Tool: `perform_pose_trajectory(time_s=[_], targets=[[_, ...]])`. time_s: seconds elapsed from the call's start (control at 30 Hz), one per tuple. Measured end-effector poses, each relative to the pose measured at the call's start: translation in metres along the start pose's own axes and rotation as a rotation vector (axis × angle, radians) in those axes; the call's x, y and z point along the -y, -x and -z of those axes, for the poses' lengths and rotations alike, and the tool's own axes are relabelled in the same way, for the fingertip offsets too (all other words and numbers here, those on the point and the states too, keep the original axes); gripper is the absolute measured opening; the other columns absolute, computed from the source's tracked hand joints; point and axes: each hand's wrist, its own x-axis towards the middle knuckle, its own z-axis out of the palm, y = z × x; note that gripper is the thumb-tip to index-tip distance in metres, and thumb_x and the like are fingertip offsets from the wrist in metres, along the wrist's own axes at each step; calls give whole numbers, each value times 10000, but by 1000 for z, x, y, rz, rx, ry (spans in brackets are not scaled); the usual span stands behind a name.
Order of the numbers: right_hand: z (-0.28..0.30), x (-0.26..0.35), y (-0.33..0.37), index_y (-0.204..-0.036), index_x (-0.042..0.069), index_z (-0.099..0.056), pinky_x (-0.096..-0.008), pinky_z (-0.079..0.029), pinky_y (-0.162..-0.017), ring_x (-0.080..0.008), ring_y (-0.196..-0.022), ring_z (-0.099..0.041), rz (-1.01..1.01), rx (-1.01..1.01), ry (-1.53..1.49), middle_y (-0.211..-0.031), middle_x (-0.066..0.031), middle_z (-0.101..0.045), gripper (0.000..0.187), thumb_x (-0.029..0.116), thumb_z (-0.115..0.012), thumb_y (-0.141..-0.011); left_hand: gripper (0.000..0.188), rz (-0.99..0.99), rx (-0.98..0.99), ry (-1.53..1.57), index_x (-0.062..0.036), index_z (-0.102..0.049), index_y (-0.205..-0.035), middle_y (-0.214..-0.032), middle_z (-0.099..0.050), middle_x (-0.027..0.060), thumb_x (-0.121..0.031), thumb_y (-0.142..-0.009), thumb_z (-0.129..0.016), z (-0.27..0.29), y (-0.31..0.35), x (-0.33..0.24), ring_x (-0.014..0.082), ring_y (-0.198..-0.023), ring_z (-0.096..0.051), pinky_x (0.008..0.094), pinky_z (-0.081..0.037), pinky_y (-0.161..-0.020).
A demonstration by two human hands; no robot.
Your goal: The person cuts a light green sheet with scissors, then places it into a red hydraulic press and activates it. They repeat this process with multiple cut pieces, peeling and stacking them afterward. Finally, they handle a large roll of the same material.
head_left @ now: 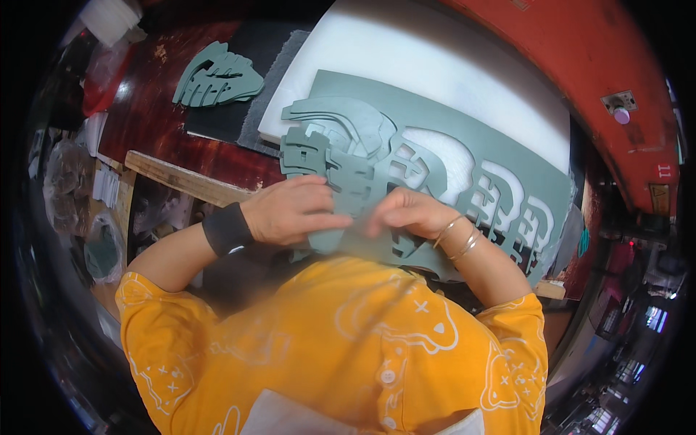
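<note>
A grey-green sheet (377, 94) with rows of curved cut-outs lies over a thick white board (406, 36). Loose cut pieces (304, 152) of the same material are piled at its left end. My left hand (293, 210), a black band on its wrist, rests on these pieces with its fingers bent over them. Close to the right, my right hand (409, 214), with bracelets at the wrist, is curled over the sheet's near part. Its fingertips are smeared by motion, so what they touch cannot be made out.
At the far left, a stack of cut green pieces (220, 76) sits on a dark red table (156, 123). A red machine frame (580, 58) with a pale purple button curves along the right. Plastic-wrapped bundles (69, 177) stand beyond the table's left side.
</note>
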Motion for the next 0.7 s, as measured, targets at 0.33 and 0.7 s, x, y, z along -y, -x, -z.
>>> perform_pose_trajectory(time_s=[0.33, 0.7], targets=[[-37, 19, 21, -933, 2, -655, -292, -459, -816, -202, -814, -600, 18, -307, 180, -830, -102, -656, 282, 263, -666, -828, 321, 336, -256, 298, -92, -645, -1086, -834, -635, 73, -129, -768, -662, 38, -40, -3, 245, -756, -610, 316, -493, -780], [-63, 113, -29, -1061, 125, -598, -358, -464, -645, -276, -765, -556, 784, -1014, 1269, -799, -106, -527, 388, 154, -738, -701, 401, 581, -595, 1375, 25, -515, -1204, -1131, -601, 111, -297, -994, -401, 74, -77, 21, 178, -1011, -595, 304, -469, -904]])
